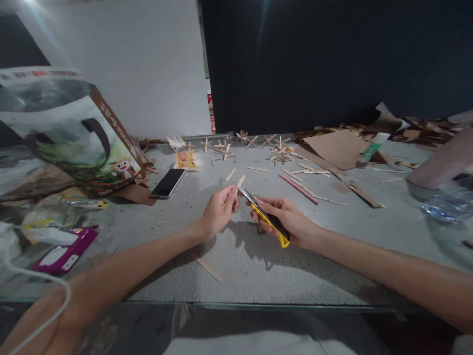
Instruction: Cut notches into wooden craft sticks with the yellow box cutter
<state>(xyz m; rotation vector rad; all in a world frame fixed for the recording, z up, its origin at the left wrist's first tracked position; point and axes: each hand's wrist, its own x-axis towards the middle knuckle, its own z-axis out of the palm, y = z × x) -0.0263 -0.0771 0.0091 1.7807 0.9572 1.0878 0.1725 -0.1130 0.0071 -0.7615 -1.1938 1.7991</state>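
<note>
Centre of frame: left hand [220, 209], thumb and fingers pinched together on a short wooden stick [241, 181], its free end pointing up and right. Right hand [291, 217], just right of centre, closed round a yellow-and-black knife [268, 215]; blade out, tip at the stick, contact unclear. Both hands above the grey table [155, 236]. One loose strip [207, 268] lies at lower centre. Upper centre: crossed sticks [281, 153] in a cluster. Red pencil [298, 189] right of centre, angled. Phone [168, 183] left of centre, screen dark.
</note>
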